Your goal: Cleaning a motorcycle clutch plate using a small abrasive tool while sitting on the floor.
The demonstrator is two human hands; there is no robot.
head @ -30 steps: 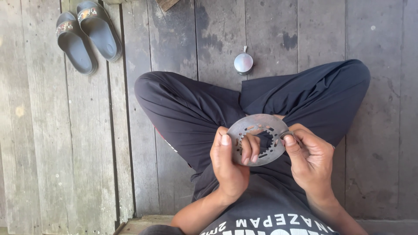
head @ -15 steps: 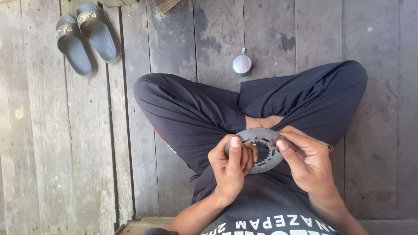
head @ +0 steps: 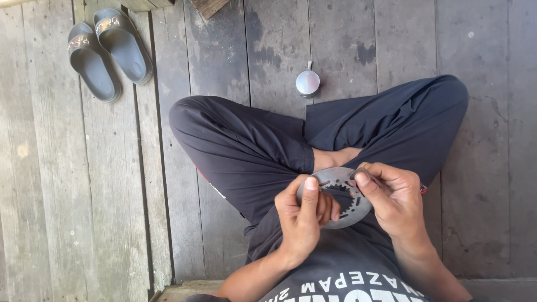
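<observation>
Tilting flatter and sinking lower in lap than before: toothed metal ring [head: 342, 197]. Gripping its rim, left hand [head: 302, 221] and right hand [head: 395, 197], fingers closed.

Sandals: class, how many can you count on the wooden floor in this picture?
2. One sandal lies at the top left of the floor; the other sandal lies right beside it. None seems hidden.

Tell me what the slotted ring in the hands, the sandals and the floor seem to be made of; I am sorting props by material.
Slotted ring: looks like metal, dull grey, thin and flat with cut slots and inner teeth. Sandals: probably moulded rubber or foam, matte grey, rounded edges. Floor: wood, unpainted weathered grey planks with visible grain and gaps.
</observation>
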